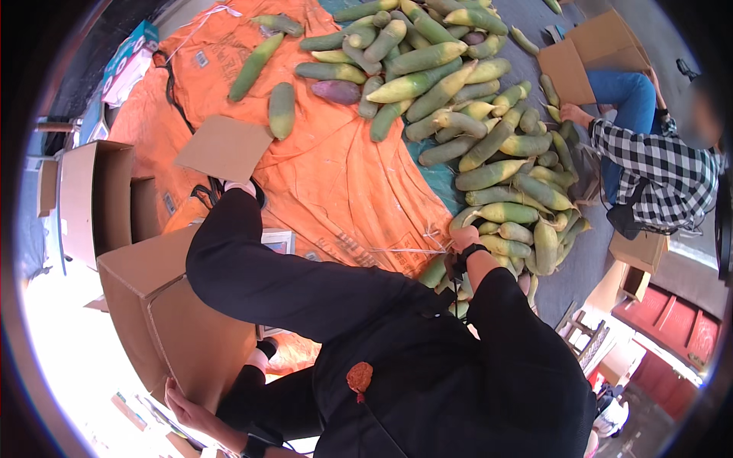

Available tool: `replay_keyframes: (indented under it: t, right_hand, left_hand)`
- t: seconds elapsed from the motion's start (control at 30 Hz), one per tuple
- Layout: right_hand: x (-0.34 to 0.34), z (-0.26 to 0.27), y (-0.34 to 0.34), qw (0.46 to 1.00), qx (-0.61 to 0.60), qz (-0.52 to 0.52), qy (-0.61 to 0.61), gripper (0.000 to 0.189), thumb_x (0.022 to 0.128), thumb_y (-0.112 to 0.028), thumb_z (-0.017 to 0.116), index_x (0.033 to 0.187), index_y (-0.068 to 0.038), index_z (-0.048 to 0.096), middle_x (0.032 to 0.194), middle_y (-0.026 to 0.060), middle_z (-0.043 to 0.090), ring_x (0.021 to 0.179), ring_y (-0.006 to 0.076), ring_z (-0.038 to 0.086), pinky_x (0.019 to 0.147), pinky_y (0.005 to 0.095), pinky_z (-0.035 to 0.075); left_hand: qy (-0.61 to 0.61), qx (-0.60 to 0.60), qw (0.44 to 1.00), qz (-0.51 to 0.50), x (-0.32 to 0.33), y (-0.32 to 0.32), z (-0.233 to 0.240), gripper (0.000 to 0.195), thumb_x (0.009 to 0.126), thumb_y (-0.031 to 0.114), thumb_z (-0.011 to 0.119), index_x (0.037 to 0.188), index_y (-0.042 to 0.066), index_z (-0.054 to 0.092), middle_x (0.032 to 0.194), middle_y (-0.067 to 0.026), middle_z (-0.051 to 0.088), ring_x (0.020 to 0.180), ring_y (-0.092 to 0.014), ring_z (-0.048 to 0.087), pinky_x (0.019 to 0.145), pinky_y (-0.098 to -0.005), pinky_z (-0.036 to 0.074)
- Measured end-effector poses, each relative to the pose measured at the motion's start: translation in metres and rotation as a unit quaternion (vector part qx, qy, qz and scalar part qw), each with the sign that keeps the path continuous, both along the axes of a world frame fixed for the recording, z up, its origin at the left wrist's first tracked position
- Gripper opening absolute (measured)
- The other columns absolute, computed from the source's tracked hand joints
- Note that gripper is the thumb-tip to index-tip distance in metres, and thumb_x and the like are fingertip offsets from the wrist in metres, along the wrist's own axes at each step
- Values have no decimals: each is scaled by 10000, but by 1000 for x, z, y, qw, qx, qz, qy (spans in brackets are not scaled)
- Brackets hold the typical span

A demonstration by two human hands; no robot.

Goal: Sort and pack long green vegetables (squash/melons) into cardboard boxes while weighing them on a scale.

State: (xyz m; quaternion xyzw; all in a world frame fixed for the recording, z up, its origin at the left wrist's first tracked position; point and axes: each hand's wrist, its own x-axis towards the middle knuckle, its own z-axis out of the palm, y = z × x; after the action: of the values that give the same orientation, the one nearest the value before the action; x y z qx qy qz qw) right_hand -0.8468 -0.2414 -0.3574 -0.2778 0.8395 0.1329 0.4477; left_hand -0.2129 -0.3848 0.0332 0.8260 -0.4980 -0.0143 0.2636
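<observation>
My right hand (465,238) is closed around one end of a green radish (462,220), at the near-left edge of a large heap of green radishes (435,86). A black band circles that wrist. Low on the left, my left hand (182,405) holds the bottom edge of a big cardboard box (200,332), which stands tilted between my legs. The inside of this box is out of sight. A loose cardboard sheet (226,147) lies on the orange tarp (320,189) beyond my foot.
A few separate radishes (256,67) and a purplish one (336,91) lie on the tarp. Open cardboard boxes (80,197) stand at the left. Across the heap, a person in a checked shirt (658,166) sits beside another box (567,68), one hand at a radish.
</observation>
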Motion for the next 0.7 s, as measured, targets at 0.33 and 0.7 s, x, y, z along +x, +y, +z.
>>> replay_keyframes:
  t: [0.33, 0.7]
  right_hand:
    - [25, 2, -13, 739, -226, -635, -14, 302, 843, -202, 562, 594, -34, 527, 580, 94, 552, 470, 207, 541, 377, 332, 388]
    - [36, 72, -71, 936, -299, -128, 137, 174, 769, -209, 645, 813, -53, 708, 785, 161, 669, 791, 300, 662, 669, 369, 512]
  left_hand:
    - [-19, 5, 1000, -1, 7, 6, 11, 363, 993, 243, 391, 1061, -10, 642, 1040, -78, 646, 987, -206, 598, 892, -311, 443]
    - [-17, -15, 1000, 0, 9, 7, 9, 354, 992, 245, 410, 1075, -13, 637, 1041, -89, 647, 985, -195, 601, 884, -302, 457]
